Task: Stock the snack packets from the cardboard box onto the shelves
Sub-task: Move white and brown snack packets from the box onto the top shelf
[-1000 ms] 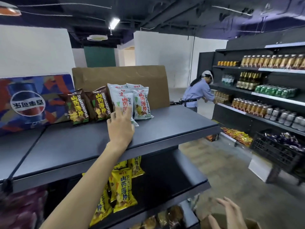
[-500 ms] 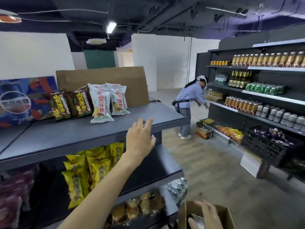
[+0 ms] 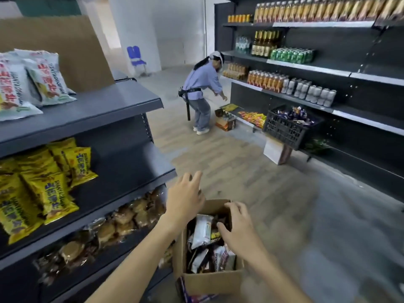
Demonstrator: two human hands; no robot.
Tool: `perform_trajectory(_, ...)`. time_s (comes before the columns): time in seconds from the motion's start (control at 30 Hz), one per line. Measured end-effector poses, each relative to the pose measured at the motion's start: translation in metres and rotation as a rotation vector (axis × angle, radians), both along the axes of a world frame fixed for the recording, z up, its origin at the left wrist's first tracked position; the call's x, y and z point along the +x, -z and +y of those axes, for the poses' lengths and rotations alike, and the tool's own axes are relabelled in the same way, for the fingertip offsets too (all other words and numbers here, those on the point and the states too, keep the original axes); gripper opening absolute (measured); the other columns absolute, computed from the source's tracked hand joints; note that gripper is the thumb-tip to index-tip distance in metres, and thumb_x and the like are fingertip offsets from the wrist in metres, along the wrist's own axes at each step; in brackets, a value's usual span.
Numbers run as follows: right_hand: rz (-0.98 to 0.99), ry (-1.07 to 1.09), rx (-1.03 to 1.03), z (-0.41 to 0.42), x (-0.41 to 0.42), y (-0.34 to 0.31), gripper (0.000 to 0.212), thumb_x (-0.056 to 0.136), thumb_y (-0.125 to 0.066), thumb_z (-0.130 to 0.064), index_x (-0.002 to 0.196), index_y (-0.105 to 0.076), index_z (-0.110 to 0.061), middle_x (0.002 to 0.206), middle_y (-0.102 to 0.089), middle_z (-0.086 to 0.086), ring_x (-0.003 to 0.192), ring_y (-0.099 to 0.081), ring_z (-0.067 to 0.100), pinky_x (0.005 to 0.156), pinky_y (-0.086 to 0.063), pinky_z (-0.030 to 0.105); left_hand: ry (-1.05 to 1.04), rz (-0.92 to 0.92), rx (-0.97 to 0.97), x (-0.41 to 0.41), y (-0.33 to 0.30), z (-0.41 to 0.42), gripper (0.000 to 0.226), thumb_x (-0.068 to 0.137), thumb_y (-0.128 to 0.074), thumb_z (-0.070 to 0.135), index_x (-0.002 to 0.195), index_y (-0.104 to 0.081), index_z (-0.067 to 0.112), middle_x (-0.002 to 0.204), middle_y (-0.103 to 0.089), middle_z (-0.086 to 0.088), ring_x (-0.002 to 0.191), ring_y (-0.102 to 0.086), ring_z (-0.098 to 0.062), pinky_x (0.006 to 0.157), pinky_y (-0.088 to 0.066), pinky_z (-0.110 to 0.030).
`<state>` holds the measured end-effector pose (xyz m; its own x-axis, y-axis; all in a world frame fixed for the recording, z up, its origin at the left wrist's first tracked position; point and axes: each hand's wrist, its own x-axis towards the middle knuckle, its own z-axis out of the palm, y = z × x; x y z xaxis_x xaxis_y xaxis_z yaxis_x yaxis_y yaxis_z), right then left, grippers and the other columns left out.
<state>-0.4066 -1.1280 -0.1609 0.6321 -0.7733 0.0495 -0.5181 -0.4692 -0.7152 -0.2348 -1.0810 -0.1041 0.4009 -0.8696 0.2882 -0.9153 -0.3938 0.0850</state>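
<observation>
Both hands reach over an open cardboard box (image 3: 209,283) of snack packets (image 3: 202,231) on the floor beside a dark grey shelf unit (image 3: 122,106).

The left hand (image 3: 185,199) hovers over the box's far left corner, fingers spread and loose, its grip holding nothing. The right hand (image 3: 237,226) is lowered into the box's right side with fingers curved over the packets; whether its grip has closed on one cannot be told. White packets (image 3: 47,80) stand on the unit's top shelf in front of a cardboard sheet (image 3: 72,47); yellow packets (image 3: 46,184) fill the shelf below, and clear bags of brown baked goods (image 3: 122,221) the shelf under that. Across the aisle, a person in a blue shirt (image 3: 202,92) bends toward shelving stocked with bottles (image 3: 317,10) and cans (image 3: 308,92), near a black crate (image 3: 286,130).
</observation>
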Motion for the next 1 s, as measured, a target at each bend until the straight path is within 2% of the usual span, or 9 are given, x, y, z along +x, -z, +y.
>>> perform_trajectory(0.17,0.027,0.041,0.039,-0.015,-0.002,0.013,0.047,0.091,-0.060,-0.032,0.134,-0.041,-0.022,0.140,-0.031,-0.002,0.131,-0.036,0.019,0.108,-0.031,0.030,0.023,0.080,0.061,-0.015,0.040,-0.008,0.049,0.078,-0.059,0.028,0.125,-0.045,0.023,0.100,-0.054,-0.001,0.088,-0.056,-0.024,0.056,-0.031,-0.027)
perform_trajectory(0.27,0.055,0.055,0.066,-0.024,0.006,0.023,0.045,0.092,-0.059,-0.032,0.132,-0.041,-0.022,0.137,-0.031,-0.004,0.126,-0.039,0.019,0.104,-0.034,0.030,0.031,0.118,0.077,-0.012,0.068,-0.012,0.050,0.081,-0.059,0.036,0.128,-0.046,0.023,0.103,-0.056,-0.002,0.090,-0.059,-0.024,0.057,-0.036,-0.028)
perform_trajectory(0.4,0.130,0.094,0.083,-0.039,0.023,0.041,0.048,0.090,-0.057,-0.030,0.134,-0.040,-0.019,0.135,-0.033,0.000,0.122,-0.044,0.022,0.104,-0.038,0.037,0.013,0.216,0.124,0.001,0.107,-0.013,0.049,0.085,-0.055,0.037,0.130,-0.043,0.022,0.105,-0.056,-0.003,0.093,-0.059,-0.025,0.062,-0.043,-0.031)
perform_trajectory(0.57,0.246,0.091,0.115,-0.056,0.047,0.073,0.052,0.091,-0.055,-0.027,0.138,-0.037,-0.015,0.137,-0.034,0.003,0.123,-0.043,0.024,0.104,-0.038,0.038,-0.016,0.310,0.214,0.022,0.154,-0.014,0.045,0.084,-0.057,0.035,0.124,-0.042,0.021,0.101,-0.053,-0.002,0.090,-0.059,-0.025,0.056,-0.040,-0.031)
perform_trajectory(0.7,0.349,0.092,0.166,-0.064,0.057,0.106,0.052,0.092,-0.056,-0.027,0.139,-0.036,-0.015,0.137,-0.035,0.005,0.122,-0.046,0.025,0.100,-0.042,0.041,-0.013,0.373,0.290,0.036,0.184,-0.014,0.050,0.082,-0.061,0.034,0.127,-0.042,0.021,0.103,-0.056,-0.003,0.093,-0.059,-0.027,0.066,-0.053,-0.039)
perform_trajectory(0.83,0.442,0.109,0.255,-0.069,0.062,0.138,0.050,0.090,-0.057,-0.023,0.136,-0.038,-0.014,0.136,-0.038,0.009,0.119,-0.049,0.029,0.099,-0.044,0.044,-0.012,0.413,0.380,0.036,0.208,-0.019,0.046,0.085,-0.060,0.033,0.126,-0.043,0.020,0.107,-0.054,-0.004,0.094,-0.058,-0.026,0.062,-0.045,-0.034)
perform_trajectory(0.93,0.528,0.102,0.370,-0.069,0.065,0.163,0.044,0.089,-0.059,-0.022,0.128,-0.041,-0.013,0.130,-0.041,0.012,0.117,-0.051,0.033,0.097,-0.045,0.044,-0.037,0.491,0.498,0.027,0.227,-0.027,0.047,0.086,-0.060,0.035,0.127,-0.041,0.021,0.116,-0.052,-0.006,0.102,-0.056,-0.028,0.068,-0.045,-0.037)
perform_trajectory(1.0,0.603,0.099,0.456,-0.066,0.068,0.181,0.053,0.089,-0.058,-0.025,0.137,-0.036,-0.013,0.133,-0.040,0.014,0.120,-0.051,0.035,0.097,-0.046,0.041,-0.044,0.565,0.597,0.018,0.240,-0.033,0.053,0.086,-0.061,0.033,0.132,-0.038,0.021,0.122,-0.051,-0.007,0.109,-0.054,-0.030,0.077,-0.048,-0.041)
